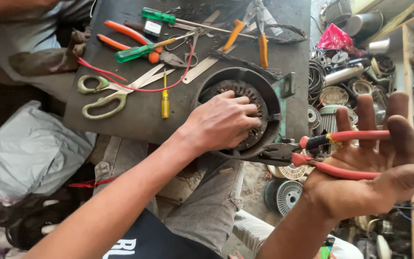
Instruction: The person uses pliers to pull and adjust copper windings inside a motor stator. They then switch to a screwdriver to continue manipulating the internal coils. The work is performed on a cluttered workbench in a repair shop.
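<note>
My left hand (221, 122) rests on top of a round dark motor housing (264, 88) with copper windings inside, fingers curled over the winding core. My right hand (379, 163), palm up with fingers spread, holds red-handled pliers (322, 151). The jaws of the pliers point left and touch the lower right rim of the housing. The housing sits at the right edge of a dark work board (140, 115) over my lap.
On the board lie green-handled scissors (102, 96), a red wire (135, 86), a small yellow screwdriver (165, 103), green screwdrivers (135, 52) and orange-handled pliers (262, 45). Motor parts and coils (334, 96) are piled at the right. A grey bag (32, 148) lies at left.
</note>
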`<action>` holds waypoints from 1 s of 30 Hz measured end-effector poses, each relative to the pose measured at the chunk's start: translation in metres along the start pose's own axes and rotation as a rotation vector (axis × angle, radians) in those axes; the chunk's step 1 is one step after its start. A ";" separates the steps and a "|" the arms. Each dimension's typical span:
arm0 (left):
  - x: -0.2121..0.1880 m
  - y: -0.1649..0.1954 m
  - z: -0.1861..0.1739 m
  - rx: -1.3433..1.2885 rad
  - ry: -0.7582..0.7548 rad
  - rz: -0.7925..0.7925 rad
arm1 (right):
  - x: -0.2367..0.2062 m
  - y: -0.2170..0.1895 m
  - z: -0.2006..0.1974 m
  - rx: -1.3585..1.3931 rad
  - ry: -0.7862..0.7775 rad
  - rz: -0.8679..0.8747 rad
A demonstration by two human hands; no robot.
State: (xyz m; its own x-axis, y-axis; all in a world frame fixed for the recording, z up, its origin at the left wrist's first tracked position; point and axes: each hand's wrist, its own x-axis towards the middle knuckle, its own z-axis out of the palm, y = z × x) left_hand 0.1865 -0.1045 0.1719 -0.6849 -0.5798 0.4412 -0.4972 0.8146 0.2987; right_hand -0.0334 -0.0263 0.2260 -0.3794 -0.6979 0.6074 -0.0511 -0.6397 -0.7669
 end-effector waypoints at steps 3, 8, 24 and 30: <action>0.003 0.000 -0.001 -0.032 -0.025 0.026 | -0.001 0.000 -0.004 -0.010 0.052 0.007; 0.009 0.001 0.000 -0.055 -0.134 0.038 | -0.004 0.003 -0.017 -0.026 0.066 0.029; 0.025 -0.009 0.007 -0.295 -0.168 -0.166 | 0.006 0.051 -0.038 -0.079 -0.050 -0.049; 0.024 -0.012 0.008 -0.334 -0.124 -0.192 | 0.003 0.069 -0.028 -0.106 -0.090 -0.051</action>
State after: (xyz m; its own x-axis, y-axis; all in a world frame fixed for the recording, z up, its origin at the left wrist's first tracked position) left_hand 0.1717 -0.1277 0.1717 -0.6659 -0.7025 0.2511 -0.4361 0.6396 0.6330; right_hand -0.0637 -0.0632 0.1693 -0.2899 -0.6943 0.6587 -0.1675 -0.6408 -0.7492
